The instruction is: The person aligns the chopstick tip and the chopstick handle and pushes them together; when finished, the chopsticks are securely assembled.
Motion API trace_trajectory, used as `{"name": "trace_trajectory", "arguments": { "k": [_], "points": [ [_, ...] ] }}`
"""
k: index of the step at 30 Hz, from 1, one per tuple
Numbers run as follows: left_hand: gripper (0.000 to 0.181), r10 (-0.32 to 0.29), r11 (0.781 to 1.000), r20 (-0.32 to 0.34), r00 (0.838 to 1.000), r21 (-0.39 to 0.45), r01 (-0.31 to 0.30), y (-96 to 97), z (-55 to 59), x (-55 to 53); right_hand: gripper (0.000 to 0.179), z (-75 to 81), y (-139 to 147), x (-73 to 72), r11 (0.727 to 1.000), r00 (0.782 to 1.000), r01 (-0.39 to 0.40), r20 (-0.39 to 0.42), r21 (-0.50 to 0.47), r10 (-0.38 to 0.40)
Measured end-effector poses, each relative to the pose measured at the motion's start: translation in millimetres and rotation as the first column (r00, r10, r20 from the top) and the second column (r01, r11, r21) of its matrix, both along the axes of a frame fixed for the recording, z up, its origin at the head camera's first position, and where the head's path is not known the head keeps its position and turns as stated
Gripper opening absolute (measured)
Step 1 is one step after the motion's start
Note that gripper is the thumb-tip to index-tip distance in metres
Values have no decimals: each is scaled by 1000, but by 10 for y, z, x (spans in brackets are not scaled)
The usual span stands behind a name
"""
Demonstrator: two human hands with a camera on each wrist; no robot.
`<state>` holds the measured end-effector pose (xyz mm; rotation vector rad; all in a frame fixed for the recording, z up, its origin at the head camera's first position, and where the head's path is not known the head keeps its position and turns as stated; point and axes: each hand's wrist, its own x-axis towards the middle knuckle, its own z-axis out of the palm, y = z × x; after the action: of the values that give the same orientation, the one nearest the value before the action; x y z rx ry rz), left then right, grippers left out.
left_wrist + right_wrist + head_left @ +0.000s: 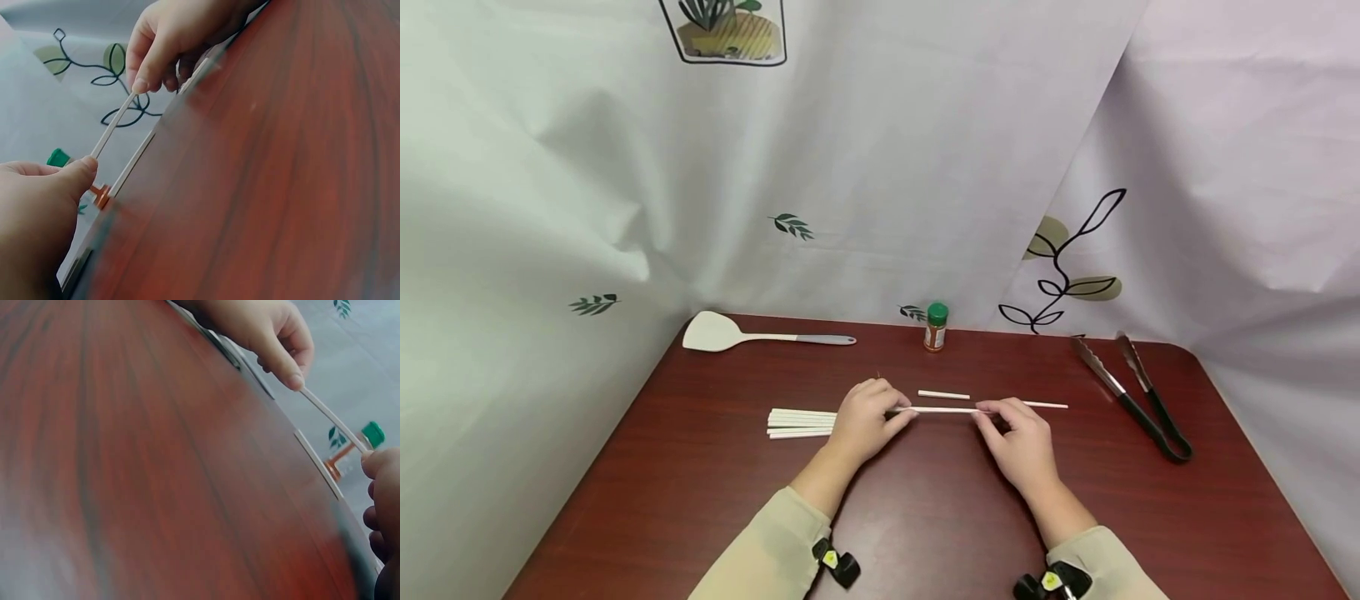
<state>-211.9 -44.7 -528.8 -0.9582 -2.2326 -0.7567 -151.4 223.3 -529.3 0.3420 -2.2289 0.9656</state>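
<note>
Both hands hold one thin white stick, level in front of the body in the head view. My left hand pinches its left end between thumb and fingers. At its other end, the thumb and fingertips of my right hand pinch it. The wrist views show this stick running straight from thumb to thumb, raised off the tabletop. Several similar white sticks lie side by side left of my left hand, partly hidden by it. A short white stick lies just behind the held one.
Another white stick shows past the right hand. A green-capped spice jar stands at the back of the dark red table. A white spatula lies back left, black-handled tongs at right. A pale curtain hangs behind.
</note>
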Motion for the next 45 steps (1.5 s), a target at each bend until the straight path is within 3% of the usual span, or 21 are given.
{"name": "trace_trajectory", "arguments": {
  "k": [13,22,31,37,45],
  "points": [
    [20,-26,1000,1,1000,-11,26,368,11,20,21,-23,366,84,998,999,40,-20,38,-40],
    [18,-23,1000,40,999,-10,24,496,-15,19,23,-14,537,117,999,999,6,-33,54,-4],
    [16,-38,996,96,995,-77,46,668,15,20,26,-22,695,154,999,999,27,-24,39,-26],
    [14,-60,993,131,990,-93,73,699,18,41,31,-21,698,154,997,998,-62,-3,50,62],
    [9,-106,977,237,966,-158,146,687,30,92,29,-40,690,161,984,988,-153,38,91,150]
  ]
}}
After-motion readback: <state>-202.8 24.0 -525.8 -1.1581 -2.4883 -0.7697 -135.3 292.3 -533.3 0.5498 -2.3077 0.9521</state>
